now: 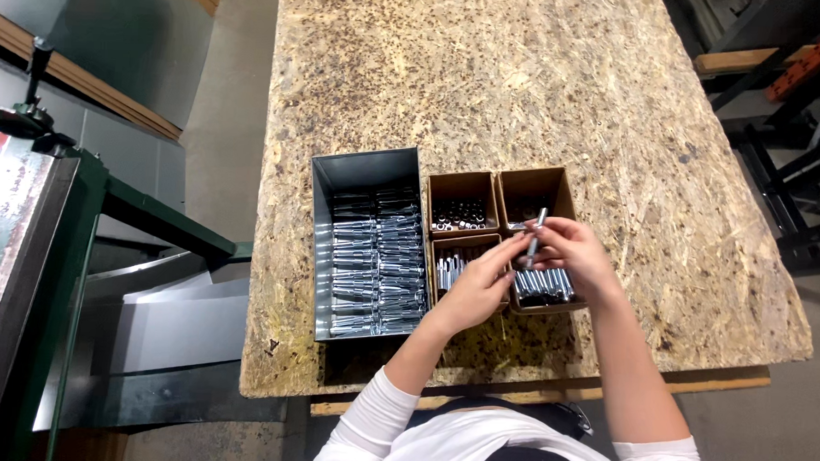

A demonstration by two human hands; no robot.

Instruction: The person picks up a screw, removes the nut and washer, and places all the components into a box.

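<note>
We see a slim, shiny zinc-plated bolt [536, 234] held nearly upright above the small cardboard boxes [463, 197] on the chipboard surface [490, 77]. Our right hand [577, 254] pinches its shaft, fingers clamped on it; our left hand [477, 289] closes its fingertips on the lower end. Beside them, a grey metal bin [366, 171] holds rows of similar bolts.

A worktop [564, 90] of pressed wood chips carries everything, most of its surface bare. Near its front edge lies a long grey metal tray [368, 169] packed with rows of shiny bolts. Just right of the tray, four small brown cardboard boxes [464, 182] sit touching in a square, holding small metal parts.
</note>
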